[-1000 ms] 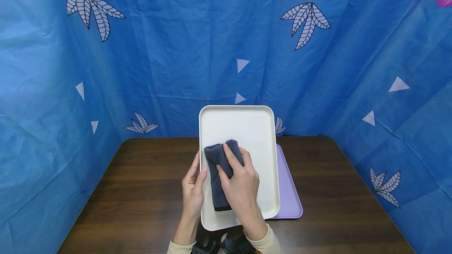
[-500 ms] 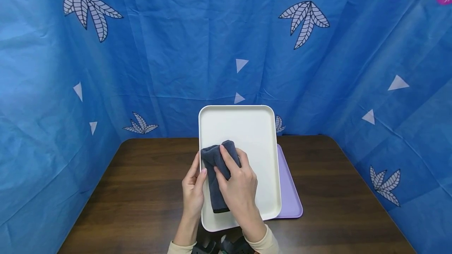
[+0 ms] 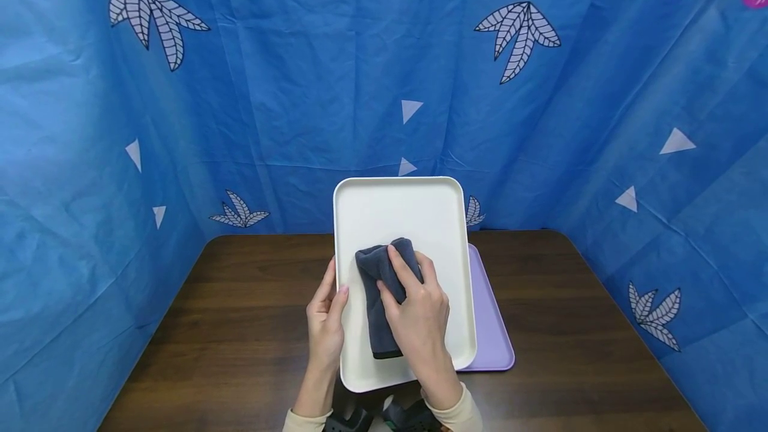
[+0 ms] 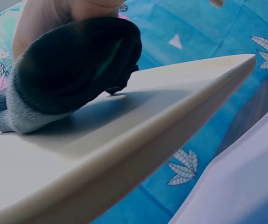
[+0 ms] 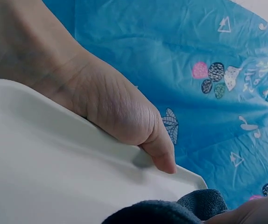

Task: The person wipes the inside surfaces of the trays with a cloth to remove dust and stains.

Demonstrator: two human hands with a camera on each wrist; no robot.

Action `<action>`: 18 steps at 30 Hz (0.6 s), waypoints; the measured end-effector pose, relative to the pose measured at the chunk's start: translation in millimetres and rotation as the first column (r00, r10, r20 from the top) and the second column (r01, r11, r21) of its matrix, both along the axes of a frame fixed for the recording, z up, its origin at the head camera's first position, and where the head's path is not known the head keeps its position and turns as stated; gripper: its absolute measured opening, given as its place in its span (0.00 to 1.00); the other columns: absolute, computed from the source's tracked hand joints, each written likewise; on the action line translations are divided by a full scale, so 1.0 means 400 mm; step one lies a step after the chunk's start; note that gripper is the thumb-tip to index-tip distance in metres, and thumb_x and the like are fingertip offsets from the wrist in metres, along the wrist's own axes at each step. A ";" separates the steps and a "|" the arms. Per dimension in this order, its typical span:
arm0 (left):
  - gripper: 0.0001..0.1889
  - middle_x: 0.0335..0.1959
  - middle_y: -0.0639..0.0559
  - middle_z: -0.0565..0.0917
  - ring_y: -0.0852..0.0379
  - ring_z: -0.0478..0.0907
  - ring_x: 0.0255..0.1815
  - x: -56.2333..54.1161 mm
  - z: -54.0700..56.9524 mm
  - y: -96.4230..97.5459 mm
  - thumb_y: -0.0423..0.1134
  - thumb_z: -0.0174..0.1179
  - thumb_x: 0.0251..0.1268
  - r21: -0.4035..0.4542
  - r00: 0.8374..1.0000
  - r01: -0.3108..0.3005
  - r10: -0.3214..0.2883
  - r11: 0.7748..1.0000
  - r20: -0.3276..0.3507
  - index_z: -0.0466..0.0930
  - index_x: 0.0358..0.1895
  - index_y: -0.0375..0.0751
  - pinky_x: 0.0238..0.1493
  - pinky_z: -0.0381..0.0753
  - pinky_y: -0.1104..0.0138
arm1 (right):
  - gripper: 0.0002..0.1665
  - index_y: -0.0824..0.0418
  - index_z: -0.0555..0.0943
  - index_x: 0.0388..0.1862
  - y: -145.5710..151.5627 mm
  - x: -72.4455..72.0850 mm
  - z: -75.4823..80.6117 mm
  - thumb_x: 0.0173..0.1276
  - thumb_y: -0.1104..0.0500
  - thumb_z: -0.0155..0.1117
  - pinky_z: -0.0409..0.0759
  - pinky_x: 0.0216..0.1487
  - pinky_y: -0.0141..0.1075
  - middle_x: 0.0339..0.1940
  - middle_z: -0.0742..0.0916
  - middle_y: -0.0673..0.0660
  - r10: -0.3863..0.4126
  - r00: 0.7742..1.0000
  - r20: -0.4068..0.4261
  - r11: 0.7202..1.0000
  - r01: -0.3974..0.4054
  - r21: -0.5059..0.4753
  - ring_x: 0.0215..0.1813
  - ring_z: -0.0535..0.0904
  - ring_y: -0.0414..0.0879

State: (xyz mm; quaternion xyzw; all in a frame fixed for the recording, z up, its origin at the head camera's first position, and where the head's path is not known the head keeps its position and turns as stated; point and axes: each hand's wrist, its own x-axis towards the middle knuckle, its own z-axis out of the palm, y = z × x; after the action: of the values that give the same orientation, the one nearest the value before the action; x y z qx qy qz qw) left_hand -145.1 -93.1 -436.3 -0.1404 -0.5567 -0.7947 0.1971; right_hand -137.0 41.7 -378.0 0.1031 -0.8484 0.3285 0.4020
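A white rectangular tray [image 3: 399, 209] is held up, tilted toward the head camera, above the table. My left hand [image 3: 325, 325] grips its left edge, the thumb over the rim and the other fingers behind it. In the right wrist view that thumb [image 5: 164, 156] lies over the tray's rim. My right hand [image 3: 419, 315] holds a folded dark grey cloth [image 3: 379, 315] against the tray's inner face, left of its middle. From the left wrist view, the cloth's rolled end [image 4: 78, 65] shows close over the tray surface.
A lilac tray [image 3: 489, 325] lies on the dark wooden table [image 3: 252, 325], partly hidden behind the white tray. Blue patterned curtains [image 3: 300, 85] enclose the table at the back and sides.
My right hand and the cloth first slid a little left across the tray, then back to the right. The white tray has shifted slightly left, still in my left hand.
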 end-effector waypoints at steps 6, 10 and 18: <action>0.27 0.68 0.61 0.74 0.63 0.79 0.60 0.000 -0.002 -0.004 0.28 0.47 0.75 -0.022 1.000 -0.019 0.019 1.000 -0.002 0.58 0.74 0.34 0.52 0.82 0.68 | 0.35 0.55 0.83 0.59 0.019 -0.003 -0.004 0.47 0.63 0.82 0.86 0.36 0.47 0.51 0.83 0.64 -0.017 1.000 0.025 0.999 0.018 -0.028 0.40 0.86 0.58; 0.27 0.68 0.60 0.74 0.63 0.79 0.60 0.000 0.000 -0.007 0.28 0.47 0.74 -0.028 1.000 -0.022 0.022 0.999 -0.017 0.58 0.74 0.34 0.53 0.81 0.68 | 0.36 0.55 0.83 0.59 0.035 -0.007 -0.008 0.48 0.63 0.81 0.86 0.35 0.48 0.52 0.83 0.64 -0.038 0.999 0.039 0.998 0.040 -0.051 0.40 0.86 0.59; 0.27 0.68 0.60 0.74 0.63 0.80 0.58 0.003 0.004 -0.009 0.28 0.47 0.75 -0.012 1.000 -0.018 0.018 1.000 -0.019 0.58 0.75 0.34 0.50 0.83 0.67 | 0.36 0.56 0.82 0.60 0.073 -0.015 -0.019 0.49 0.64 0.80 0.83 0.34 0.51 0.53 0.82 0.67 -0.085 0.995 0.052 0.992 0.089 -0.090 0.45 0.84 0.61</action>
State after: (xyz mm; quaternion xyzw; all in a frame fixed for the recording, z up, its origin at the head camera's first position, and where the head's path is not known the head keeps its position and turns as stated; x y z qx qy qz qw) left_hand -144.1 -96.8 -434.7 -0.1438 -0.5611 -0.7881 0.2086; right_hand -143.1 71.1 -385.4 0.0395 -0.8455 0.3519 0.3997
